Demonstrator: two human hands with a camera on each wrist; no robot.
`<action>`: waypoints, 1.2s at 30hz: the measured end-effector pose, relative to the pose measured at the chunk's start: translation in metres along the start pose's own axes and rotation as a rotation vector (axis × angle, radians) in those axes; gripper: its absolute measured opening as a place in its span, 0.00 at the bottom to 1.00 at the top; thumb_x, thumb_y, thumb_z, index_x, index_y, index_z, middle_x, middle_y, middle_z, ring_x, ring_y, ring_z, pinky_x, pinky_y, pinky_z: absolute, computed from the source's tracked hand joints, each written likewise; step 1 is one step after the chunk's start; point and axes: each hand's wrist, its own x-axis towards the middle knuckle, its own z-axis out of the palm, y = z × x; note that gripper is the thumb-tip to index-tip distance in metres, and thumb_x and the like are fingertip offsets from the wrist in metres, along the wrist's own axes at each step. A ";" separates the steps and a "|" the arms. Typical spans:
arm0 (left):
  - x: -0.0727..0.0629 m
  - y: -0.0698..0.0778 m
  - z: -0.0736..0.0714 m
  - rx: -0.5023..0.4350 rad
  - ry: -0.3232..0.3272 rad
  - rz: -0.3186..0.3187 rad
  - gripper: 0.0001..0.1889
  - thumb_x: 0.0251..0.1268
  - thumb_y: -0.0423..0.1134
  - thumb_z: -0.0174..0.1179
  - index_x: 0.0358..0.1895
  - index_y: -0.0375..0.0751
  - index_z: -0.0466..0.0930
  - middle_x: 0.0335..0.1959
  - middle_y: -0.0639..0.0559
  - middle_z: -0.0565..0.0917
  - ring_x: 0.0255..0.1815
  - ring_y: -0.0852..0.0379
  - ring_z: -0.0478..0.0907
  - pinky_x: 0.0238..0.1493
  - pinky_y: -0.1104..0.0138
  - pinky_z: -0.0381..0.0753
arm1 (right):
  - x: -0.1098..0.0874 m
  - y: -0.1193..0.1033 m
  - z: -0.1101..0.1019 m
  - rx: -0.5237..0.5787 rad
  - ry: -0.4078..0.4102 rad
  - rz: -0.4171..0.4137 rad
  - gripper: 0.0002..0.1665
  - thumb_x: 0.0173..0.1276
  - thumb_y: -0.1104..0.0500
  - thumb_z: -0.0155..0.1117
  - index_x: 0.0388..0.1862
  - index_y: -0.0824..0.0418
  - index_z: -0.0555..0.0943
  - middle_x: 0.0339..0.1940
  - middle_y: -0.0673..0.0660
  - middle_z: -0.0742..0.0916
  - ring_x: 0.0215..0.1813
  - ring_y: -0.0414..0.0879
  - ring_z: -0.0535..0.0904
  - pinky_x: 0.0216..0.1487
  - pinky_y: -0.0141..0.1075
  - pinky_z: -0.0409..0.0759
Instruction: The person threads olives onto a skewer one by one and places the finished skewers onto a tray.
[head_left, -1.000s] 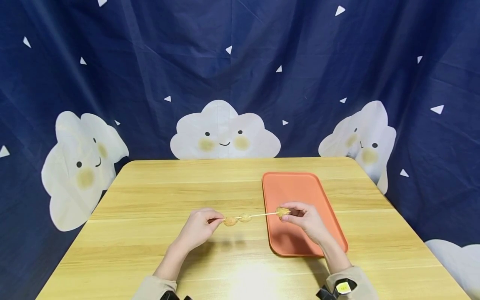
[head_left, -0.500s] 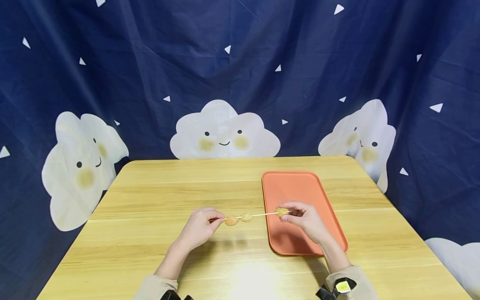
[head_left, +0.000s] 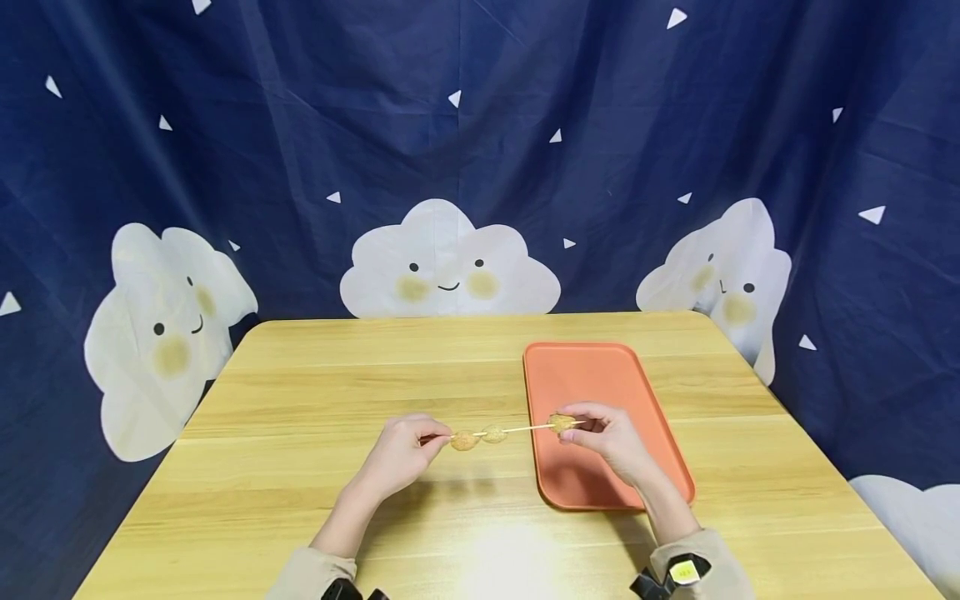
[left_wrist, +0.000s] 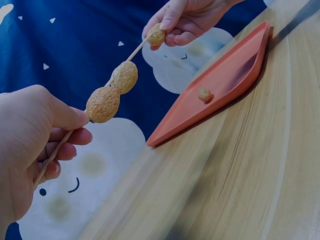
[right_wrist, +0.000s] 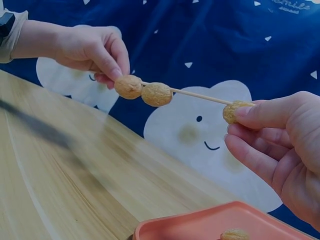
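A thin wooden skewer (head_left: 528, 429) runs between the two hands above the table. My left hand (head_left: 401, 450) pinches its left end; the stick's tail lies across the palm in the left wrist view. Two wrinkled golden-brown balls, a darker one (right_wrist: 128, 87) at the left fingertips and a paler one (right_wrist: 157, 94), sit side by side on the stick. After a bare stretch comes a third wrinkled ball (right_wrist: 231, 113), which my right hand (head_left: 611, 440) pinches between thumb and fingers near the skewer's tip. That tip pokes out past the ball in the head view.
An orange tray (head_left: 577, 375) lies on the wooden table (head_left: 360, 375) under the right hand. One more wrinkled ball (left_wrist: 205, 95) rests in it, hidden in the head view. Behind the table hangs a dark blue curtain (head_left: 450, 50) with cloud prints.
The right-hand ball has shifted slightly left along the skewer, and more of the tip shows beyond it. My left hand and its two balls have edged slightly right.
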 end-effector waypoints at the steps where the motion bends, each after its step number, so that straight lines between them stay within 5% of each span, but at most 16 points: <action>1: 0.000 0.000 0.000 0.000 -0.001 0.000 0.03 0.56 0.33 0.64 0.30 0.45 0.86 0.28 0.58 0.82 0.29 0.65 0.76 0.31 0.71 0.76 | 0.000 0.000 0.000 0.001 0.000 -0.001 0.19 0.55 0.73 0.65 0.47 0.77 0.76 0.36 0.49 0.86 0.34 0.43 0.82 0.36 0.38 0.81; 36: 0.003 0.005 -0.001 0.009 0.015 0.033 0.04 0.54 0.30 0.65 0.29 0.45 0.86 0.28 0.60 0.82 0.28 0.66 0.76 0.29 0.72 0.76 | 0.005 0.003 0.017 0.002 0.007 0.029 0.20 0.54 0.73 0.66 0.47 0.76 0.76 0.38 0.47 0.86 0.35 0.43 0.83 0.39 0.40 0.81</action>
